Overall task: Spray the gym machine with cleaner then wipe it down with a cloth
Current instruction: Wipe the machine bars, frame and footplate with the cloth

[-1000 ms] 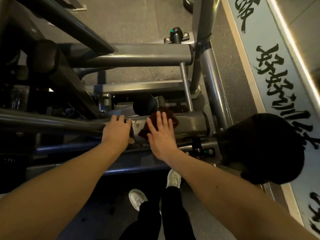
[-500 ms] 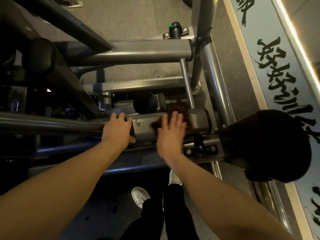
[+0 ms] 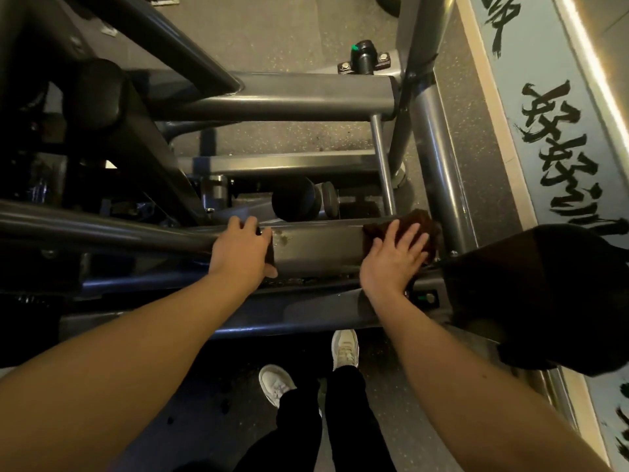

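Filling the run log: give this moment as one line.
step: wipe | right hand presses cloth on bar | left hand grips bar

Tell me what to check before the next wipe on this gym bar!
1. Cloth under the wiping hand: ok. The right hand lies flat on the brown cloth.
2. Cloth touching metal: ok. It sits on the right end of the grey bar.
3. Bar steadied: ok. The left hand grips it.
4. Bar clean all along: not ok. Pale spots show beside the left hand.
5. Spray bottle close by: cannot tell. None is in view.
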Tool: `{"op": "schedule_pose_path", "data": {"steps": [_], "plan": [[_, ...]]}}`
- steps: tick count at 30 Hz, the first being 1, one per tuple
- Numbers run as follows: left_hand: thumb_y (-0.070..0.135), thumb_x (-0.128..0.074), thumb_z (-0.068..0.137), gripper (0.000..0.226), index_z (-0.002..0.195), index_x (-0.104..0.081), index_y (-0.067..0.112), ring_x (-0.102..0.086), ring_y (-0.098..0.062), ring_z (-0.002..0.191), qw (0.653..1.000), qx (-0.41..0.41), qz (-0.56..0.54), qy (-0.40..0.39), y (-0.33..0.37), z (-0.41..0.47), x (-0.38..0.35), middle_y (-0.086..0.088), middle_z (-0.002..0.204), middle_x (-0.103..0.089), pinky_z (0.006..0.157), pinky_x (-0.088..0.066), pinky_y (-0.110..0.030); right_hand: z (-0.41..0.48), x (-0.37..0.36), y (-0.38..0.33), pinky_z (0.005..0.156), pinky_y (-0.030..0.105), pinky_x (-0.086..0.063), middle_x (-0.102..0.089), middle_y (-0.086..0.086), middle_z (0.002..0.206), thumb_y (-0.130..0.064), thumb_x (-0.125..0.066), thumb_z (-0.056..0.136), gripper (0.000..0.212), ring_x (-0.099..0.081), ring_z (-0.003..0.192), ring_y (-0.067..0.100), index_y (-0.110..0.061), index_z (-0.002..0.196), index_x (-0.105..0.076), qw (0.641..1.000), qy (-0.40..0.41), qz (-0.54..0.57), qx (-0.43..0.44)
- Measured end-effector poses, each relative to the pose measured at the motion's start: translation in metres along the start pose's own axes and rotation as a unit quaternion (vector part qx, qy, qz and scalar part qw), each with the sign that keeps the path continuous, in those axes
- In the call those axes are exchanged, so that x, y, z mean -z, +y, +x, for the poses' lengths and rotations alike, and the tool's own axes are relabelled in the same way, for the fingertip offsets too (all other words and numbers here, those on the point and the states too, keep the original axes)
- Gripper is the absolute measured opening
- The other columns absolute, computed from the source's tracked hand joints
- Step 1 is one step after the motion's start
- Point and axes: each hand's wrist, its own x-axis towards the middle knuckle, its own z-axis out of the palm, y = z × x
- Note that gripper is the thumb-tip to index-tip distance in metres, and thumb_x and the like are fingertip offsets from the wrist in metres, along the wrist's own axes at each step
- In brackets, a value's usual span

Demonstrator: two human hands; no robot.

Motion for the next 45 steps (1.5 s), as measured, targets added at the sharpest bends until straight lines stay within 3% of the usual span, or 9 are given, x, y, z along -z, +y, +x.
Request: {"op": "schedule_pose_path", "data": {"steps": [8,16,19,23,27,30,33,37,45], "plan": [[0.043,-0.071,0.093,0.065,0.149,-0.047,0.019,-0.041,-0.029,0.134,0.996,-0.003,0.092,0.020,-0.012,-0.013,0.014,-0.009,0.148,-0.045,0.109,-0.038,-0.042,-0.034,-0.010,-0.034,0.128,0.050,0.009,0.011,0.005,0.172,-0.040,-0.027,0.109,0.060,0.021,0.156,0.026,-0.029,0.164,-0.004,0.957,-0.072,-0.047,0.278],[0.036,-0.066,0.097,0.034,0.129,-0.061,0.027,-0.041,-0.029,0.133,0.982,0.060,0.158,0.084,-0.060,-0.057,0.035,-0.003,0.135,-0.055,0.113,-0.029,-0.046,-0.015,-0.001,-0.016,0.125,0.061,0.004,0.006,0.013,0.172,-0.043,-0.030,0.108,0.062,0.014,0.155,0.043,-0.033,0.165,-0.008,0.995,-0.062,-0.045,0.057],[0.035,-0.066,0.096,0.036,0.131,-0.061,0.027,-0.042,-0.027,0.129,0.982,0.067,0.147,0.102,-0.066,-0.060,0.032,-0.001,0.133,-0.054,0.110,-0.032,-0.044,-0.027,-0.003,-0.055,0.126,0.058,0.005,0.002,0.011,0.172,-0.040,-0.030,0.109,0.059,0.014,0.156,0.038,-0.029,0.164,-0.013,0.987,-0.065,-0.031,0.142],[0.036,-0.066,0.096,0.038,0.131,-0.060,0.025,-0.043,-0.026,0.125,0.980,0.065,0.154,0.111,-0.065,-0.057,0.027,-0.001,0.130,-0.053,0.104,-0.037,-0.041,-0.048,-0.011,-0.125,0.127,0.050,0.009,-0.004,0.005,0.173,-0.038,-0.032,0.110,0.057,0.011,0.158,0.028,-0.027,0.163,-0.017,0.928,-0.121,-0.025,0.351],[0.039,-0.065,0.096,0.038,0.131,-0.060,0.024,-0.044,-0.026,0.123,0.976,0.068,0.161,0.131,-0.063,-0.056,0.025,-0.001,0.129,-0.054,0.102,-0.038,-0.040,-0.045,-0.009,-0.129,0.129,0.047,0.005,-0.005,0.002,0.173,-0.036,-0.032,0.110,0.057,0.008,0.159,0.022,-0.025,0.164,-0.015,0.882,-0.139,-0.038,0.449],[0.040,-0.066,0.095,0.039,0.131,-0.059,0.024,-0.044,-0.026,0.122,0.976,0.062,0.160,0.132,-0.065,-0.056,0.024,-0.001,0.128,-0.054,0.100,-0.039,-0.040,-0.024,0.000,-0.074,0.127,0.043,0.008,-0.006,0.001,0.172,-0.035,-0.035,0.109,0.056,0.007,0.158,0.020,-0.028,0.163,-0.019,0.901,-0.117,-0.031,0.415],[0.039,-0.066,0.095,0.040,0.130,-0.059,0.023,-0.044,-0.027,0.122,0.976,0.062,0.158,0.135,-0.065,-0.058,0.025,-0.002,0.128,-0.053,0.100,-0.038,-0.040,-0.009,0.005,-0.017,0.129,0.053,-0.006,-0.022,0.005,0.170,-0.033,-0.040,0.106,0.052,-0.004,0.159,0.026,-0.027,0.157,-0.036,0.956,-0.036,-0.009,0.292],[0.037,-0.067,0.095,0.039,0.129,-0.058,0.021,-0.044,-0.028,0.123,0.976,0.059,0.160,0.132,-0.064,-0.058,0.025,-0.004,0.129,-0.052,0.100,-0.037,-0.041,-0.020,0.002,-0.025,0.128,0.056,-0.007,-0.022,0.011,0.169,-0.027,-0.044,0.105,0.052,-0.005,0.158,0.034,-0.023,0.157,-0.039,0.985,-0.019,-0.021,0.173],[0.042,-0.069,0.092,0.041,0.128,-0.060,0.023,-0.047,-0.026,0.120,0.969,0.065,0.184,0.153,-0.062,-0.058,0.021,-0.003,0.126,-0.055,0.099,-0.040,-0.040,-0.088,-0.026,-0.136,0.127,0.050,0.010,0.001,0.007,0.173,-0.035,-0.039,0.110,0.061,0.013,0.158,0.028,-0.024,0.164,-0.015,0.904,-0.096,-0.064,0.412]]}}
